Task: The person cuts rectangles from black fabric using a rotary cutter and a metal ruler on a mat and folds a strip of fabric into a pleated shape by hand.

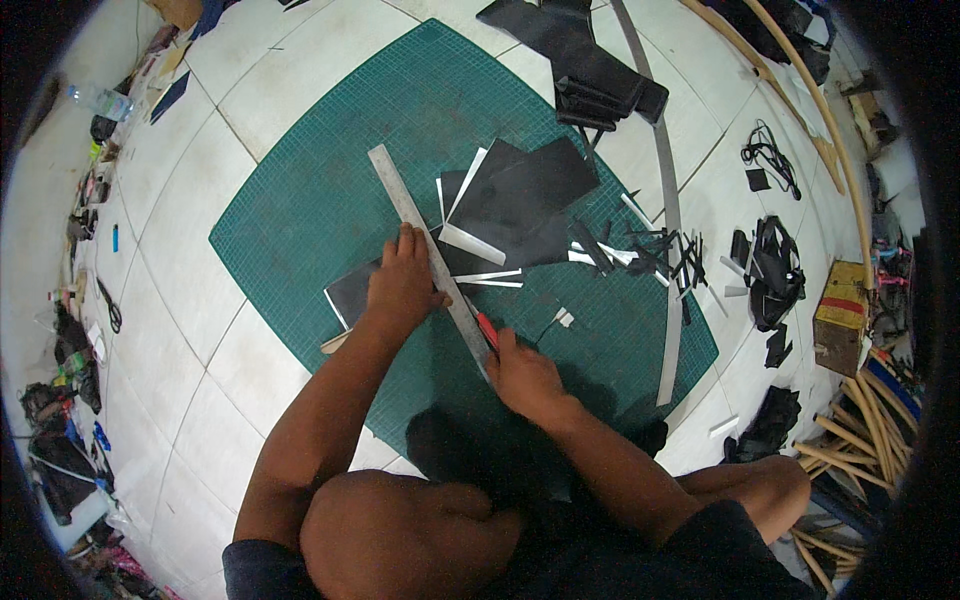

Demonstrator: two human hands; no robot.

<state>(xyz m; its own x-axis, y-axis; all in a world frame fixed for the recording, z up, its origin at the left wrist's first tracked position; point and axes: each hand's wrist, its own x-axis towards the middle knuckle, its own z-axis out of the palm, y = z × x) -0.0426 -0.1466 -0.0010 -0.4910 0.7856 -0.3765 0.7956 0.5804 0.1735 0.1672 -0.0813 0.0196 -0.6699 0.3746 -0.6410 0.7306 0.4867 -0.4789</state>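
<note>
A steel ruler [388, 175] lies slantwise on the green cutting mat [330, 130], across a piece of black sheet material [352, 293] with a white underside. My left hand [402, 280] holds the ruler down, its fingers along the edge and its thumb lower on the ruler. Near the ruler's lower end, my right hand [525, 372] is closed round a red-handled cutter knife [487, 328]. The knife lies close along the ruler's right side; its blade tip is too small to make out. More black sheets [530, 200] with white undersides lie overlapped just beyond the ruler.
Black and white offcuts [685, 258] litter the mat's right side, beside a long metal strip [670, 330]. Folded black material [600, 75] lies at the far edge. Scissors [110, 305] rest on the left floor tiles. A box [842, 318] and wooden sticks [850, 445] stand at right.
</note>
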